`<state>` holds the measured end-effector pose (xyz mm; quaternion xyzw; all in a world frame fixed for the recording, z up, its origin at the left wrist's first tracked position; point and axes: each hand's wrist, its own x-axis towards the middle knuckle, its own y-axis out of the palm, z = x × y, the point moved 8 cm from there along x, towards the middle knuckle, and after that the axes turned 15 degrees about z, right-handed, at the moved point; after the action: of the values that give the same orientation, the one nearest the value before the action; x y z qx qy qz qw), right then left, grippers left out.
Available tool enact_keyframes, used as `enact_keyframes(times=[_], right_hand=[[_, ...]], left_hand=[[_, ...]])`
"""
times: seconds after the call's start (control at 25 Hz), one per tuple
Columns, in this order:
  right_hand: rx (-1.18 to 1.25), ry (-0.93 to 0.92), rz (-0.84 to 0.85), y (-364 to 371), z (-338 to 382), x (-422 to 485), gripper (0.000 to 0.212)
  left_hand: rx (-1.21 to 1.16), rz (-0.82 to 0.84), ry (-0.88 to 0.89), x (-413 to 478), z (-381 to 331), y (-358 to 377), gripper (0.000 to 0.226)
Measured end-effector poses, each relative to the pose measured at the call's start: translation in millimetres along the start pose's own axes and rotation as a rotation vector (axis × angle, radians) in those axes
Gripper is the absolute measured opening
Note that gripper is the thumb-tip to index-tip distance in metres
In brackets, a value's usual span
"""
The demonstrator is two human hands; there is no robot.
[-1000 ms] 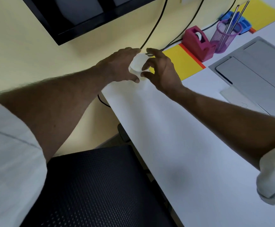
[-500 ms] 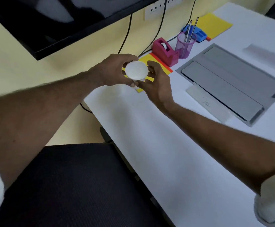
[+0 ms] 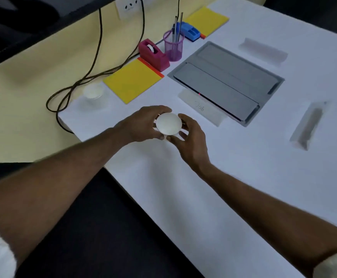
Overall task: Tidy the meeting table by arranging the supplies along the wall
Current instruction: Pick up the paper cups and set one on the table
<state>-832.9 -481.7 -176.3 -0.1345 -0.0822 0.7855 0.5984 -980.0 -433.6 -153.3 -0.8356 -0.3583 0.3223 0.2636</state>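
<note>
Nearest: black chair (image 3: 83, 227) alongside the tabletop (image 3: 203, 197) left edge, both forearms stretched across. Mid-tabletop: white round piece (image 3: 168, 124), flat face toward camera, clamped between left grip (image 3: 141, 125) and right grip (image 3: 191, 141), each curled round the rim from opposite sides. Lid or cup base: can't tell. Resting on the surface or lifted: can't tell either. Past the left grip, at the tabletop corner by the wall: second white round container (image 3: 93, 92), blurred, standing alone. Right of that, along the wall: yellow pad (image 3: 132, 80) with orange strip on far edge, pink tape dispenser (image 3: 153, 55) just beside it, then purple mesh cup (image 3: 173, 46) holding upright pens (image 3: 177, 25). Behind the cup: blue stapler (image 3: 191, 33), then another yellow pad (image 3: 206, 20). Right of that row: grey tray (image 3: 226, 81), white label card (image 3: 201, 109) at its near edge. Further right: clear holder (image 3: 263, 51) and second clear holder (image 3: 308, 125), well apart. Farthest: black cables (image 3: 95, 57) hanging down the yellow wall from a socket (image 3: 127, 5).
</note>
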Motion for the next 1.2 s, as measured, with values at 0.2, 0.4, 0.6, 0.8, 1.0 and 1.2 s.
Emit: enact_keyframes(times=[0.2,0.4,0.6,0.8,1.0,1.2], right_hand=[[0.045,0.069,-0.008,-4.5,-42.6,-27.4,0.071],[-0.001,0.053,-0.005,-0.4,-56.0,-38.6,0.069],[0.002,0.035,-0.020,3.4,-58.5,-34.6,0.070],[-0.014,0.029,0.007,11.5,-59.1,-26.2,0.069],[-0.061,0.018,0.038,15.9,-57.0,-12.7,0.064],[-0.089,0.005,0.050,23.0,-52.3,-0.5,0.061]], left_hand=[[0.057,0.017,-0.032,10.3,-0.1,48.4,0.081],[0.001,0.008,-0.057,9.0,10.1,71.2,0.080],[0.038,0.020,-0.050,9.0,13.9,71.2,0.082],[0.161,0.002,-0.082,5.3,19.6,67.4,0.085],[0.171,-0.047,-0.124,2.7,19.4,59.2,0.084],[0.159,-0.077,-0.143,2.3,21.2,52.5,0.086]])
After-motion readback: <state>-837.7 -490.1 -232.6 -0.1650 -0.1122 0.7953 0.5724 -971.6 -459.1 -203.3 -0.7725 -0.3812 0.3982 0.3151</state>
